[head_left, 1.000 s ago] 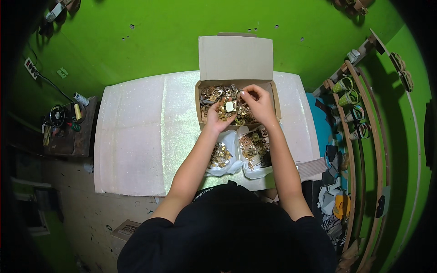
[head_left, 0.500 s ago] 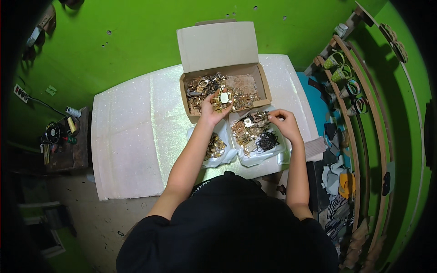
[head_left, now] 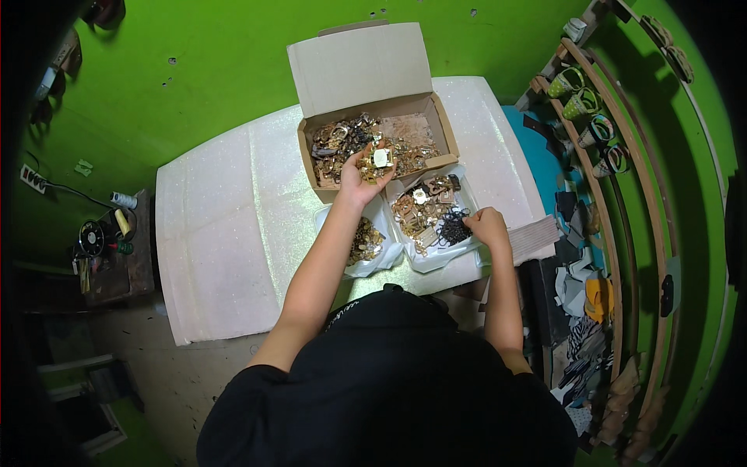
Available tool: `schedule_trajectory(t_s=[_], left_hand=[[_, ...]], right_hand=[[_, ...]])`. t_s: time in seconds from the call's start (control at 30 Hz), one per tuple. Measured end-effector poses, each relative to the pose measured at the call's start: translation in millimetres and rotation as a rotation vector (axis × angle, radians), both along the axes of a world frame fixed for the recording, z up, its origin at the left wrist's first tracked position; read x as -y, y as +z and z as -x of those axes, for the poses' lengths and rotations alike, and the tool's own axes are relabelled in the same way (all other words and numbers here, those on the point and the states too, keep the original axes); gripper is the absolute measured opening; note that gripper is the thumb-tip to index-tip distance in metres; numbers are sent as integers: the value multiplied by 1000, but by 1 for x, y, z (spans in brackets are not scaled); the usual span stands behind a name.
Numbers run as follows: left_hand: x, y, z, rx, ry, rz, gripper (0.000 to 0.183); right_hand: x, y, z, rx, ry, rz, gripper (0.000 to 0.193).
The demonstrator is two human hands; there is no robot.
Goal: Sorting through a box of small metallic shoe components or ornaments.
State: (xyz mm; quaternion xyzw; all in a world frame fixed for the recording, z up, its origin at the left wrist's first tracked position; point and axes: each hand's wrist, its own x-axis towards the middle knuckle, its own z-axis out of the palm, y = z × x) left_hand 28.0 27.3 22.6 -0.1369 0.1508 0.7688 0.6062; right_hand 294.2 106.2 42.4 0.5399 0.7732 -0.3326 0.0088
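My left hand is held palm up over the near side of a cardboard box, cupping several gold metal pieces, one with a white, squarish face. The box holds a heap of gold and dark metal fittings. My right hand is at the right side of a white plastic-lined tray, fingers closed beside a black tangled clump; its fingertips are partly hidden, so what they hold cannot be made out. Gold, brown and white pieces also lie in that tray.
A second white tray with gold pieces stands left of it, partly behind my left forearm. Both trays and the box rest on a shimmery white covered table. A wooden rack with sandals stands right; a small fan is at left.
My right hand has moved from the tray's far right corner nearer to me, down to the black clump. My left hand stays over the box with the gold pieces. The view has shifted slightly.
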Motion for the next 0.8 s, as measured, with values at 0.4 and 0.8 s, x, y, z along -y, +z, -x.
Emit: schedule_trajectory(t_s=[0.4, 0.8], left_hand=[[3, 2, 3, 38, 21, 9, 21], [6, -5, 12, -71, -6, 68, 27]], right_hand=[[8, 14, 61, -186, 130, -409, 23], [18, 43, 168, -489, 530, -524, 37]])
